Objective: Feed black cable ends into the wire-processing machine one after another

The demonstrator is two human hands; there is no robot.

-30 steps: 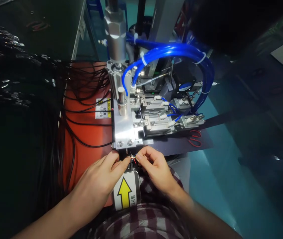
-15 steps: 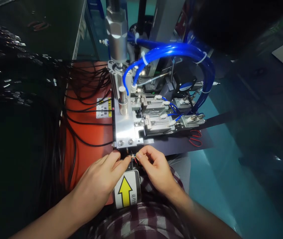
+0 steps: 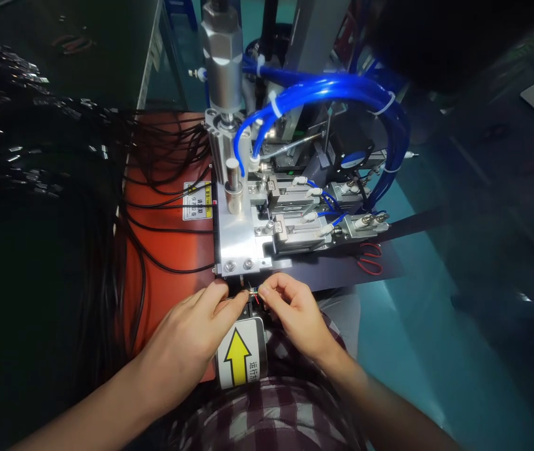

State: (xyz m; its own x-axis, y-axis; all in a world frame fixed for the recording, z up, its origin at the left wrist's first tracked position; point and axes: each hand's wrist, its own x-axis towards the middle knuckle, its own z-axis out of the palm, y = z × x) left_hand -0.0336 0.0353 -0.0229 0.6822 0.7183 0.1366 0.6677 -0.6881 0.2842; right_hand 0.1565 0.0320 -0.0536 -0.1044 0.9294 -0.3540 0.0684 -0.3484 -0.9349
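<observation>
Thin wires, one of them red (image 3: pixel 256 300), and a small metallic connector piece (image 3: pixel 253 292) lie between my fingertips, just in front of the machine's metal plate (image 3: pixel 238 244). My left hand (image 3: pixel 196 326) is bent with thumb and index finger together at the left side of the small piece; what lies between them is too small to make out. From the right, my right hand (image 3: pixel 297 316) pinches the wire ends between thumb and index finger. A label with a yellow arrow (image 3: pixel 237 357) sits below the hands.
Blue air hoses (image 3: pixel 337 91) arch over the pneumatic cylinders (image 3: pixel 299 228). Black cables (image 3: pixel 168 232) cross the orange surface (image 3: pixel 163 247) at left. Red-handled scissors (image 3: pixel 370 259) lie at right. A tall metal cylinder (image 3: pixel 223 62) stands behind the plate.
The view has shifted slightly, so the machine sits a little higher and further right. Both hands keep nearly the same pose at the small piece.
</observation>
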